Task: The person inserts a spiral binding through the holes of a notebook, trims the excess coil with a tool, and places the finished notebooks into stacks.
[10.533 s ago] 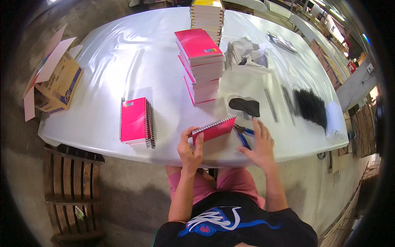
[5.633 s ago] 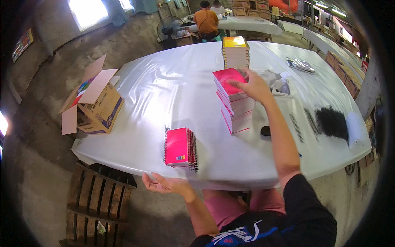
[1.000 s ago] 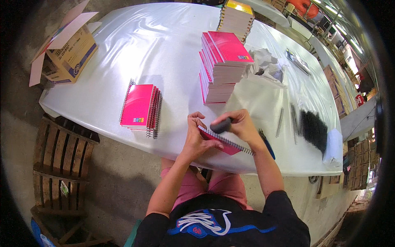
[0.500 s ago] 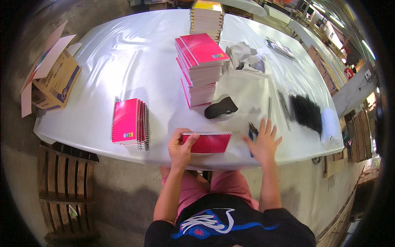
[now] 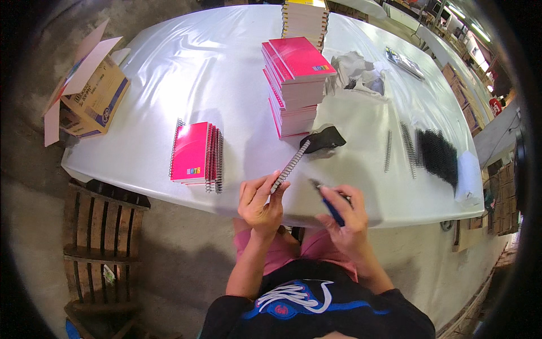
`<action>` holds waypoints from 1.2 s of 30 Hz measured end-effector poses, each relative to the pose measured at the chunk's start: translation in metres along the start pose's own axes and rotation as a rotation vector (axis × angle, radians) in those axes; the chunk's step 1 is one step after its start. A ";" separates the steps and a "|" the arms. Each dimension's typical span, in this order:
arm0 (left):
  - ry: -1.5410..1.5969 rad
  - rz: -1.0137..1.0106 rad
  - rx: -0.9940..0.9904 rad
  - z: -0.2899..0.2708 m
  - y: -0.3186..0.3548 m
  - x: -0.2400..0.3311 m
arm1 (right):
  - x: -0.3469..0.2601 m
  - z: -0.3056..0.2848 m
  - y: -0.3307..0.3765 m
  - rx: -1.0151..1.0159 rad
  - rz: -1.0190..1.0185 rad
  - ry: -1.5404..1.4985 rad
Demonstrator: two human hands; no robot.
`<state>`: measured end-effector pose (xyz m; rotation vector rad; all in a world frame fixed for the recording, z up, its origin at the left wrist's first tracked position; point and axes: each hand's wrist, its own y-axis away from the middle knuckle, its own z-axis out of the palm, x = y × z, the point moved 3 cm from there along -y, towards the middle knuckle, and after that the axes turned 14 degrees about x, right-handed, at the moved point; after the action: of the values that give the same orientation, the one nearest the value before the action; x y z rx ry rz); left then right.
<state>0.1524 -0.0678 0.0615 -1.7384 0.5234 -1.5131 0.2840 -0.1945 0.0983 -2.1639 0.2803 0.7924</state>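
My left hand [image 5: 261, 208] grips a spiral notebook, turned edge-on so that mostly its wire coil [image 5: 291, 165] shows, slanting up and away. Its cover is hidden from this angle. In my right hand [image 5: 349, 223] is a pair of pliers with dark blue handles [image 5: 333, 211]; the jaws point up and left, a short gap from the coil. Just beyond the coil's far end lies a black cloth item [image 5: 324, 140]. To the left sits a small pile of pink spiral-bound notebooks [image 5: 191, 152].
A tall stack of pink notebooks [image 5: 293, 93] stands mid-table, with yellow-topped ones [image 5: 305, 25] behind. Crumpled wrapping [image 5: 353, 70] lies beside it. Loose coils [image 5: 388, 151] and a dark coil heap [image 5: 437, 157] are at right, near a white roll [image 5: 467, 176]. An open carton [image 5: 93, 104] is at left.
My right hand has picked up the pliers from the table and brought them toward the notebook. My left hand has turned the notebook edge-on. The whole view has shifted slightly.
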 end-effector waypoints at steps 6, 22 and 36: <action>-0.012 0.070 0.029 -0.003 -0.003 0.003 | -0.027 0.010 -0.017 -0.032 -0.190 0.070; -0.059 0.191 0.105 -0.009 -0.004 0.002 | 0.004 0.024 0.003 -0.326 0.320 -0.384; 0.217 -0.110 -0.065 -0.084 -0.062 -0.007 | -0.066 0.032 -0.071 -0.052 -0.518 -0.001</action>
<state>0.0593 -0.0465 0.1046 -1.6849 0.5998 -1.7935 0.2490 -0.1281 0.1674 -2.1442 -0.2984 0.5046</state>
